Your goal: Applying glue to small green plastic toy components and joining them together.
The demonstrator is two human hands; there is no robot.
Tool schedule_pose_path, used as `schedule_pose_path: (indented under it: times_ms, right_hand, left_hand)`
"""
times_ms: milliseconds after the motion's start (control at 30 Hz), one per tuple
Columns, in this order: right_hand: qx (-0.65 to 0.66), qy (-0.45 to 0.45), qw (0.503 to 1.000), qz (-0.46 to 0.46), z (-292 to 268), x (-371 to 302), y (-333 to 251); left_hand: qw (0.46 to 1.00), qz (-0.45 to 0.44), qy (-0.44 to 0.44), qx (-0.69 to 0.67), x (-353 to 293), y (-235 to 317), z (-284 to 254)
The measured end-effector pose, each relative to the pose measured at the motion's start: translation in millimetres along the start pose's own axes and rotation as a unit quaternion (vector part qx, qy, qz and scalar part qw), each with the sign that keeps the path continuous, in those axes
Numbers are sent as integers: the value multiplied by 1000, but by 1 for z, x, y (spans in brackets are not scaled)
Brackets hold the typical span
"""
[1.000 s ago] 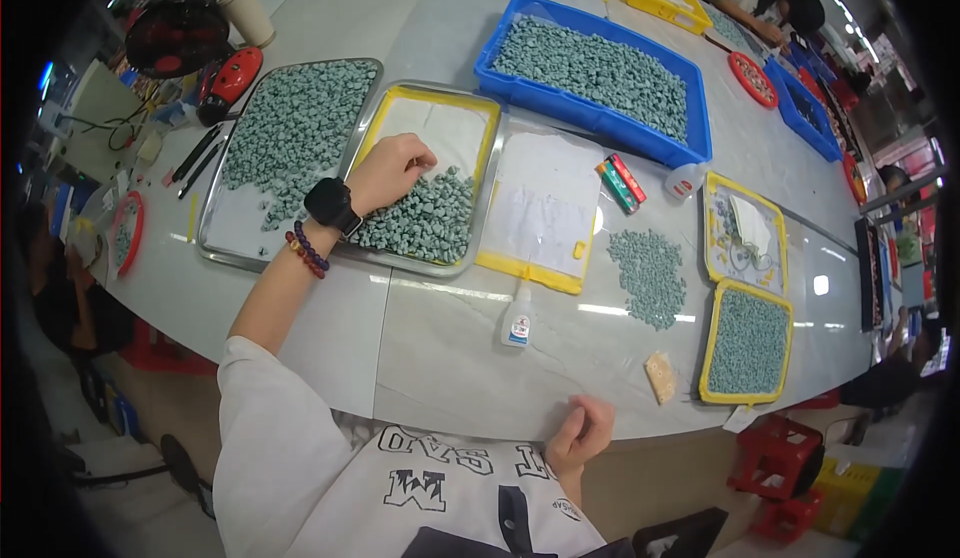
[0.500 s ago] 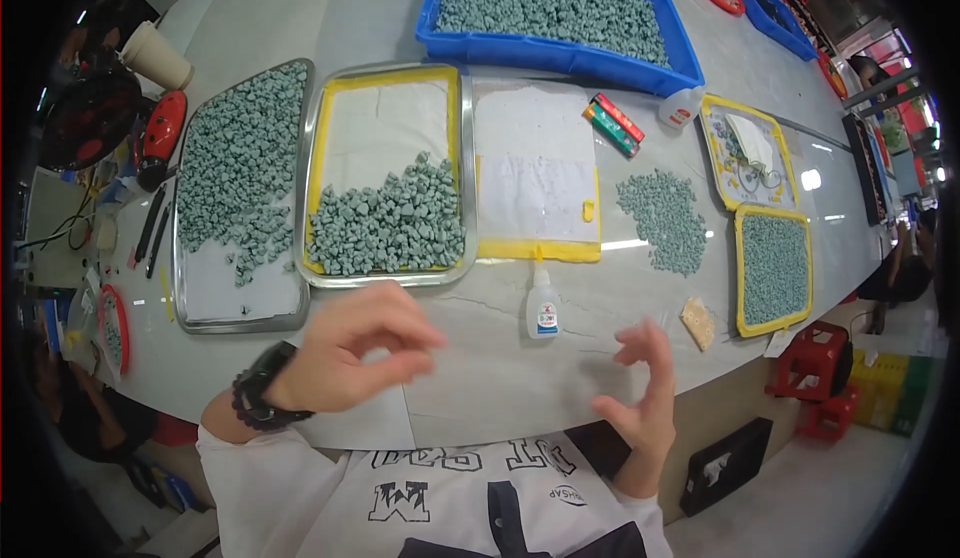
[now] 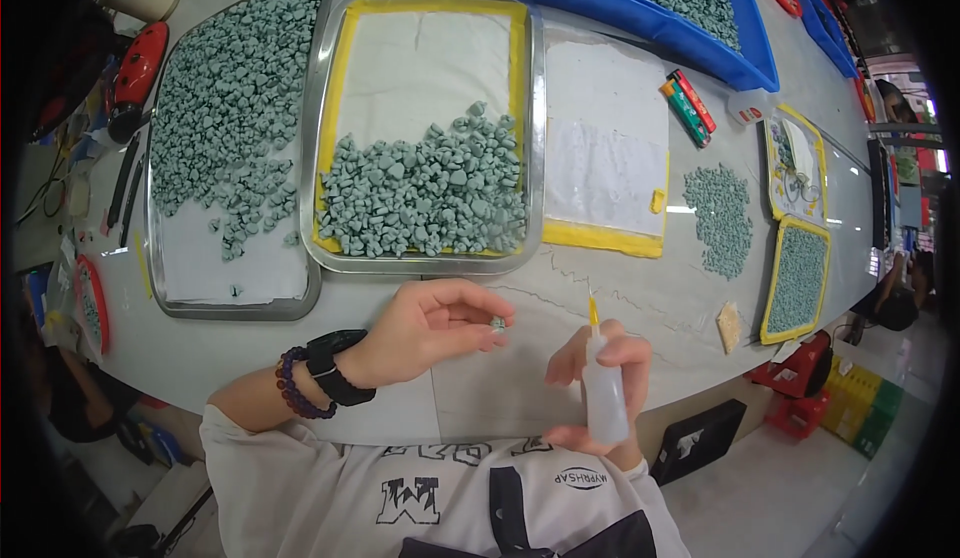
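My left hand is closed in a pinch in front of the middle tray, with a small green stone at its fingertips. My right hand holds a white squeeze glue bottle upright, its yellow-tipped nozzle pointing up and away from me. The nozzle and the stone are apart. Just beyond my left hand lies the metal tray edged in yellow tape, its near half covered with green stones. A white board with yellow tape edging lies right of it.
A second metal tray of green stones lies at the left. A blue bin of stones stands far right. Loose stones, a yellow-edged tray, a beige pad and red and green packs lie to the right.
My right hand has picked up the glue bottle that stood on the table. My left hand has moved right and now pinches a small stone. The whole view has shifted.
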State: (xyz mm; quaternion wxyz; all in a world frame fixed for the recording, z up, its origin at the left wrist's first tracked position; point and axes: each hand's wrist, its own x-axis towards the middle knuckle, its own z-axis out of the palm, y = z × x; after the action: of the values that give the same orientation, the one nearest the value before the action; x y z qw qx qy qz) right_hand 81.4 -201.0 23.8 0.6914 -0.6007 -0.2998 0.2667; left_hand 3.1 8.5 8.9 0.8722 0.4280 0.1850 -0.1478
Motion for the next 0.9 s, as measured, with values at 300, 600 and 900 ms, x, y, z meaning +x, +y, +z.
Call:
schedule_pose_path:
  times_ms: [300,600,900]
  right_hand:
    - [-11,96,993,-69,4,0,19]
    - [-56,-9,998,-20,12,4,10]
    - [-126,-27,990,-54,10,9,10]
  left_hand:
    - [999,32,-14,8,3,-6,-4]
    - [999,38,-29,-14,1,-7,-4]
    - [999,25,-32,-10,2,-7,-3]
